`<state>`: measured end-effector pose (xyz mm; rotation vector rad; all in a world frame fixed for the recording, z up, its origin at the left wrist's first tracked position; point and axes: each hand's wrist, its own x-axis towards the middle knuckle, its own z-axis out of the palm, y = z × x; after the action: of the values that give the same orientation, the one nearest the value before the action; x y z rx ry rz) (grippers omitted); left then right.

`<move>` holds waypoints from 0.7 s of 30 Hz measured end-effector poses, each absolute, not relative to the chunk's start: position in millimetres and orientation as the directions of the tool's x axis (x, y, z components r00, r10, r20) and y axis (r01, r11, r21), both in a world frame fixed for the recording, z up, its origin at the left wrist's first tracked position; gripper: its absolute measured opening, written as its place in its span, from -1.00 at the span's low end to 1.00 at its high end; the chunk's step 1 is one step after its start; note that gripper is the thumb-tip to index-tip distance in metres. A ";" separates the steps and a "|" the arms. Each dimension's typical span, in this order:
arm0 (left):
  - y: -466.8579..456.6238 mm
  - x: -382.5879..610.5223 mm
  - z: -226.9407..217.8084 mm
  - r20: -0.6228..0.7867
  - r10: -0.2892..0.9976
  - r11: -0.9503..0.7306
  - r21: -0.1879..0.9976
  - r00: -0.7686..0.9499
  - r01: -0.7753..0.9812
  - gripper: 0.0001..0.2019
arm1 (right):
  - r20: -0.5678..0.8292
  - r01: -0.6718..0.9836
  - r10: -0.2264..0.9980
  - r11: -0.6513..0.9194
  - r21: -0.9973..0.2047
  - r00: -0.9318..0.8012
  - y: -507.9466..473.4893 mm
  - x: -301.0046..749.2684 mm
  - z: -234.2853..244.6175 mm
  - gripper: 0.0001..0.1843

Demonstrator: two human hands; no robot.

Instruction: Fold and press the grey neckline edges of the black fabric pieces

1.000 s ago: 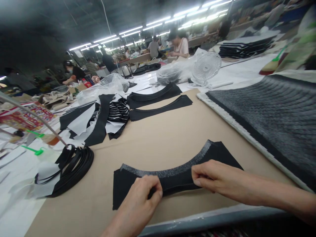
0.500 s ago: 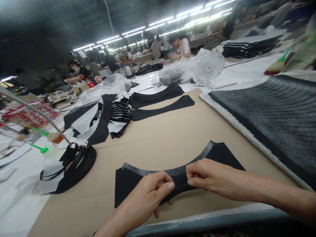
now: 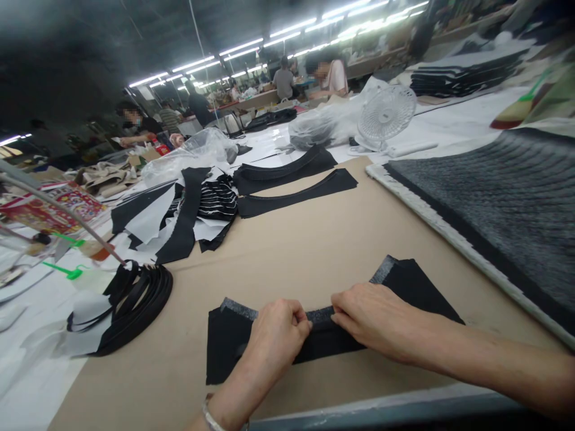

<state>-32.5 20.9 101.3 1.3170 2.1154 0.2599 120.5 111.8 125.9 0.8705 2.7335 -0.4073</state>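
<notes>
The curved black fabric piece [image 3: 224,344] lies flat to the right of the coil of black straps [image 3: 135,305], its long axis pointing away from the coil, and both the left hand [image 3: 276,329], nearer the coil, and the right hand [image 3: 368,317] pinch its middle.

This is a garment factory floor. Long paper-covered tables [image 3: 314,239] run far back under rows of tube lights [image 3: 242,46]. A curved black piece [image 3: 417,287] lies near, with more cut pieces [image 3: 287,173] farther off. Fabric stacks [image 3: 467,72] sit far right and a tape coil [image 3: 139,299] near left. Workers [image 3: 283,78] are at the far tables.
</notes>
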 end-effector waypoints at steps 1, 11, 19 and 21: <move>22.1 -32.4 100.6 -0.400 0.861 0.485 0.463 -0.313 0.742 -0.85 | -0.306 0.593 0.529 0.785 -0.177 -0.791 111.9 119.2 124.3 -0.71; 28.1 -33.1 92.8 -0.399 0.853 0.495 0.412 -0.337 0.765 -0.87 | -0.328 0.624 0.556 0.766 -0.153 -0.764 114.6 113.4 111.4 -0.72; 28.0 -32.8 93.7 -0.386 0.855 0.492 0.391 -0.347 0.778 -0.87 | -0.351 0.632 0.555 0.758 -0.160 -0.754 114.9 112.2 114.3 -0.71; 27.7 -32.9 93.6 -0.381 0.857 0.489 0.390 -0.346 0.781 -0.87 | -0.351 0.635 0.557 0.754 -0.166 -0.753 114.8 112.4 113.4 -0.71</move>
<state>-32.9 27.7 93.6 1.3459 2.1969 0.1869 112.4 114.8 113.4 0.9295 2.6725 -0.4013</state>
